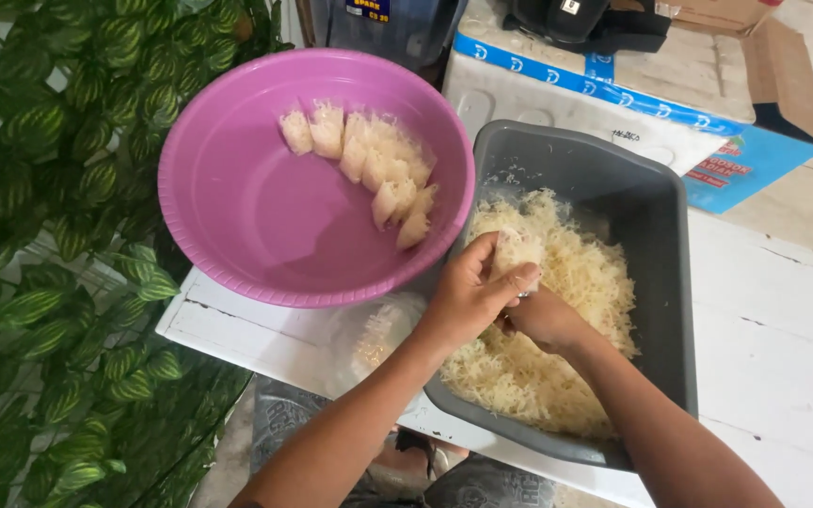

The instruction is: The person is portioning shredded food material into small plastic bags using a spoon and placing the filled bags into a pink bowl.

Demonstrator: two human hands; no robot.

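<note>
**Hands shaping noodles over the grey tub**

Seen from the head camera, both hands meet over the grey tub (656, 245) of pale shredded noodles (576, 282). Left hand (468, 296) curls around a small noodle clump; right hand (543, 318) presses against it, its grip hidden. Beside the tub, a pink bowl (237, 216) holds formed noodle bundles (369, 165) on the white surface (764, 320).

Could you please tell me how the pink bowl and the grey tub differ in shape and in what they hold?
The pink bowl is round; the grey tub is rectangular with rounded corners. The bowl holds a short row of shaped pale lumps; the tub holds a loose heap of pale shreds. Both hands, left and right, work in the tub. Both containers rest on the white table.
</note>
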